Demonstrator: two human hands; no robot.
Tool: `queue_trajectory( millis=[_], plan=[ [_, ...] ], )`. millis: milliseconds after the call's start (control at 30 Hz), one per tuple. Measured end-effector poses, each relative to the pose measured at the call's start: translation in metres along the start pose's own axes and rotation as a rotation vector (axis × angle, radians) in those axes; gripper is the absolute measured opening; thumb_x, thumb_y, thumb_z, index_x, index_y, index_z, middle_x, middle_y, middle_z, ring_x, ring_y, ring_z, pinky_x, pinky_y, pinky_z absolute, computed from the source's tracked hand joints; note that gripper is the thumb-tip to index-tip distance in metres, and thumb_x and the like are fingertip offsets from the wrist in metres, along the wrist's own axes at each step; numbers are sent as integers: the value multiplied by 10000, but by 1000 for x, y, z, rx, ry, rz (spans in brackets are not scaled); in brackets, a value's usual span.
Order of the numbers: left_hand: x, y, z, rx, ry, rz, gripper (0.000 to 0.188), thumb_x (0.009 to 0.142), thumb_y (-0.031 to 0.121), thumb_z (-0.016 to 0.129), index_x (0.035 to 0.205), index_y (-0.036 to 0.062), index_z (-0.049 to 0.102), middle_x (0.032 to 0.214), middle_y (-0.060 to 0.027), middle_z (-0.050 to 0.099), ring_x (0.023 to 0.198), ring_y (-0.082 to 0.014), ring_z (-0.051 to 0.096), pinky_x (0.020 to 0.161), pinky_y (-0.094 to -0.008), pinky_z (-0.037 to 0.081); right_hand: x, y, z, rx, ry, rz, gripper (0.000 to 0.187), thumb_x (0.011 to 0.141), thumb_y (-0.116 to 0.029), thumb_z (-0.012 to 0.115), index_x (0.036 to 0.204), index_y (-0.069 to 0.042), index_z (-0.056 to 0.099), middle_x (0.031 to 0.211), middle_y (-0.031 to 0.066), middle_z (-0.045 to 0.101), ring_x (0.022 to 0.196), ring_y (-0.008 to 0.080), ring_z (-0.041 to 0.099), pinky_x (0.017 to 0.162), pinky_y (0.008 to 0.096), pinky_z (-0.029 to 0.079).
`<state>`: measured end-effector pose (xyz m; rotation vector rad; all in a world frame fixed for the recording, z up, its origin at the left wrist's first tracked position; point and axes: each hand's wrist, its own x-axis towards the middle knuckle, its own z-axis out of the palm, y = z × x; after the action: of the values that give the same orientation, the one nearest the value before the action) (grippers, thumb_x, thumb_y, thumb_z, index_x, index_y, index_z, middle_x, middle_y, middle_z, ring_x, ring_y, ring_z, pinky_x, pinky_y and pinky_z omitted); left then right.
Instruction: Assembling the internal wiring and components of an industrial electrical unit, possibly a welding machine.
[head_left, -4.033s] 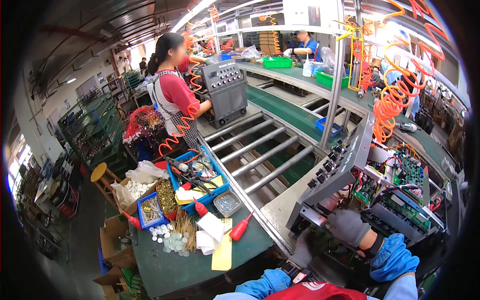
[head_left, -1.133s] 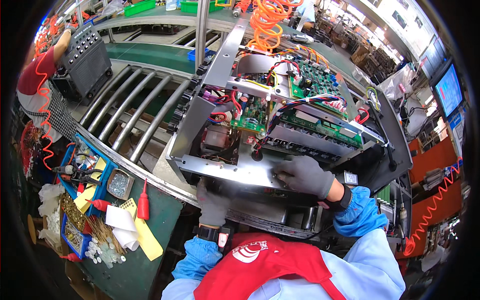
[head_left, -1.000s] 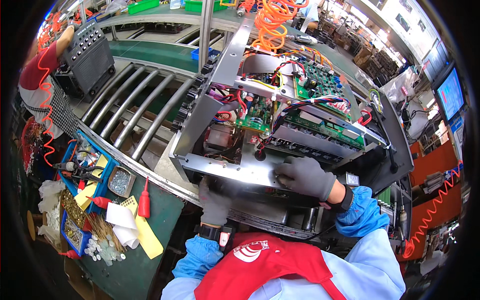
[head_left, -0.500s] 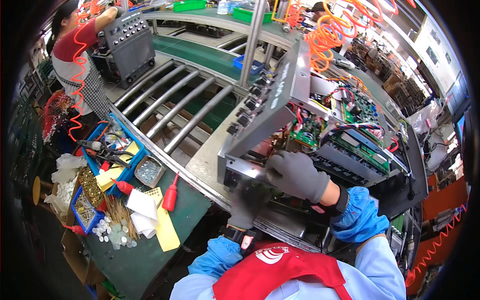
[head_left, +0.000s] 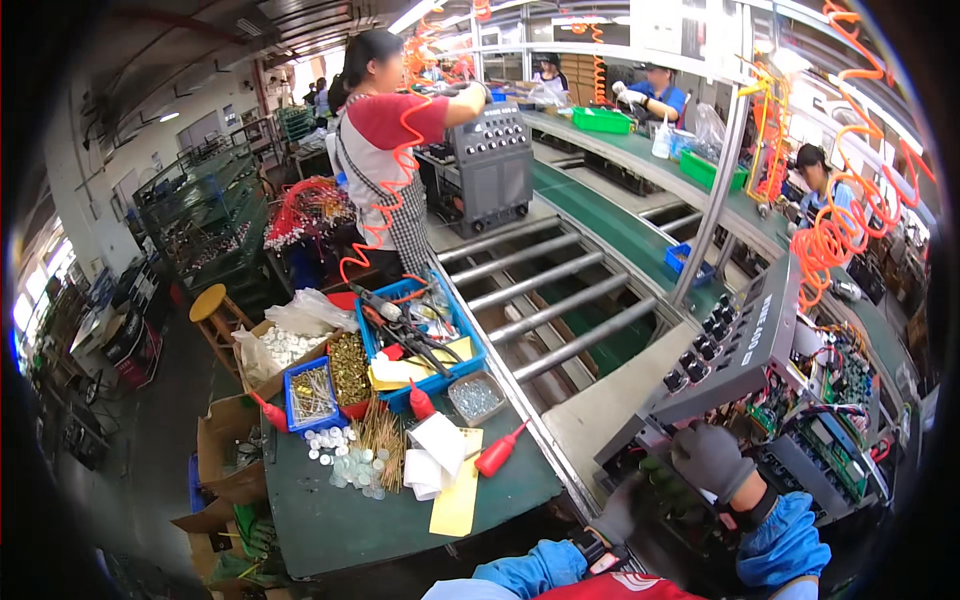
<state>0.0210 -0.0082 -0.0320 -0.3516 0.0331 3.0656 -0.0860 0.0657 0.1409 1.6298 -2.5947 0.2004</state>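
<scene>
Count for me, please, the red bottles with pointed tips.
3. One red bottle is right of the yellow card, a second just beyond the white paper, a third left of the small blue tray. Others may be hidden.

Blue tray (head_left: pixel 462 376) with tools (head_left: pixel 397 325) inside, yellow card (head_left: pixel 455 512) in front of it, stool (head_left: pixel 207 302) to its left, rollers (head_left: pixel 585 339) to its right, co-worker (head_left: pixel 368 185) behind it
</scene>
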Motion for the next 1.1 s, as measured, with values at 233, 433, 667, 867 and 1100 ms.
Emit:
queue_trajectory(
  millis=[233,433,667,867,1100],
  plan=[
    [10,3,-15,-59,-172,-1,354,1016,323,416,1269,94,511,1316,-134,536,1265,-372,498,1060,-522,405,13,-11,-10,-74,23,-83,158,796,-213,612,808,-56,630,766,174,625,677,347,637,635,454,536],
    [14,4,-15,-49,-145,-18,371,1010,311,435,1309,98,492,1351,-147,513,1299,-381,460,1099,-529,356,11,-8,-1,-128,44,-55,174,815,-234,604,816,-63,629,771,167,632,661,340,644,603,453,537],
    [22,2,-25,-74,-28,-72,386,996,320,464,1308,95,495,1337,-153,525,1302,-388,453,1134,-535,307,6,-7,4,-259,23,-83,164,834,-231,582,815,-72,615,750,148,632,637,307,650,552,436,529],
    [12,6,-9,-80,-21,-92,342,990,334,477,1251,122,536,1289,-107,563,1273,-363,492,1077,-500,370,5,-1,6,-241,43,-147,173,837,-247,586,814,-77,611,723,142,623,621,298,644,537,426,525],
    [6,7,-1,-30,-27,-48,293,984,330,495,1210,157,567,1202,-70,596,1227,-351,535,1023,-507,420,7,-6,-1,-204,-67,-29,260,864,-327,592,854,-72,640,798,154,657,695,334,651,648,473,521]
  ],
)
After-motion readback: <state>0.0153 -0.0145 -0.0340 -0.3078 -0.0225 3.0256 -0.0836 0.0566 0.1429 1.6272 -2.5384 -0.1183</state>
